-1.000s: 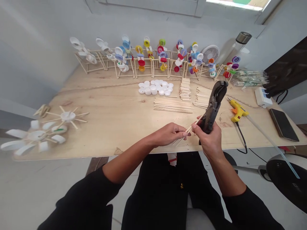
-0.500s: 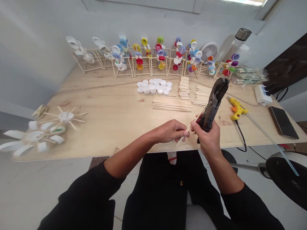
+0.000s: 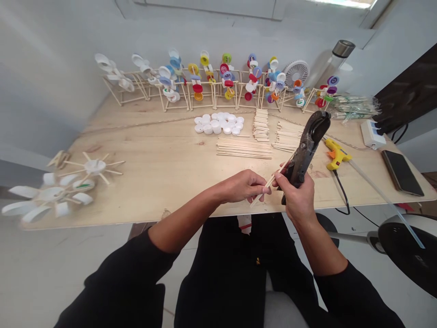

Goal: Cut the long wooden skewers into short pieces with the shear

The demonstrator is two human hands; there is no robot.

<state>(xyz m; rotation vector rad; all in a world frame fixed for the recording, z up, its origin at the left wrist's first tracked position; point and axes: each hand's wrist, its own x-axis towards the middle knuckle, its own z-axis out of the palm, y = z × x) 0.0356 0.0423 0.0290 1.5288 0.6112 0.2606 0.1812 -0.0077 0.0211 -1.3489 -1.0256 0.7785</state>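
Observation:
Closed around the handles of a black hand cutter [image 3: 303, 152], my right hand [image 3: 300, 196] holds it with the curved head pointing up and away. The same hand's thumb and fingertips pinch the upper part of some thin wooden sticks [image 3: 269, 183]. Lower down, my left hand [image 3: 247, 187] grips these sticks between thumb and fingers. They slant just above the table's front edge, and I cannot tell exactly how many there are. Beyond the hands lie a row of long wooden sticks [image 3: 244, 148], a stack of short sticks [image 3: 261, 125] and more cut sticks [image 3: 287, 135].
White bottle caps [image 3: 220, 123] lie mid-table. Stick frames with coloured cap wheels [image 3: 228, 84] line the wall. Spoked wheels [image 3: 95, 167] lie left. A yellow glue gun [image 3: 337, 154], phone [image 3: 402, 173], power strip [image 3: 372, 135] and bottle [image 3: 332, 66] are right.
The sticks in my hands have been drawn closer together into a tighter bundle. The cutter's head has tipped slightly to the right. Both hands keep their grip.

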